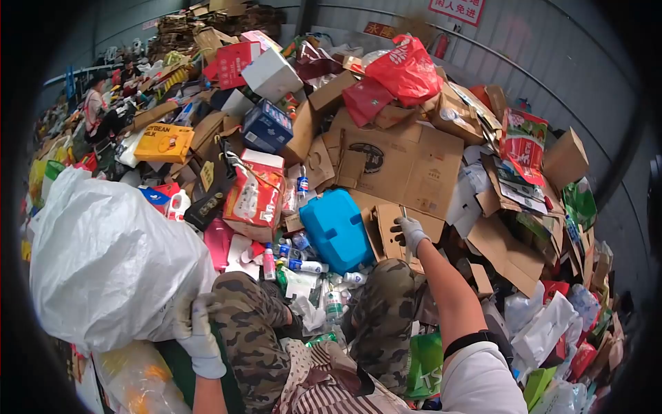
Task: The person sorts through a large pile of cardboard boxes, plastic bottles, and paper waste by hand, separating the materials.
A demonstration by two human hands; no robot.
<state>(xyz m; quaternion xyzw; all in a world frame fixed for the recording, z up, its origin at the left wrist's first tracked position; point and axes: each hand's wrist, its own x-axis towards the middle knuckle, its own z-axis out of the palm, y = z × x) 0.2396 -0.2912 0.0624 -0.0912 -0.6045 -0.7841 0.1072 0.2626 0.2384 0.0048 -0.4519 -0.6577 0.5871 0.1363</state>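
Observation:
My left hand (198, 338), in a pale glove with greyed fingers, is beside the lower right of a bulging white woven sack (117, 255). Its fingers are extended and slightly apart. My right hand (412, 233), gloved with dark fingertips, is over an opened brown cardboard box (387, 224) past my right knee. A thin, light, rod-like tool (404, 211) sticks out above and below the curled fingers; its kind does not show. A blue plastic case (338, 231) lies just left of that box. Plastic bottles (334, 303) and cans lie between my legs.
Mixed waste surrounds me. Flattened cardboard (407, 165), a red plastic bag (405, 69) and a red carton (254, 193) lie ahead. More cardboard (507, 252) is piled to the right. Another person (96, 107) sits far left. A metal wall (531, 62) stands behind.

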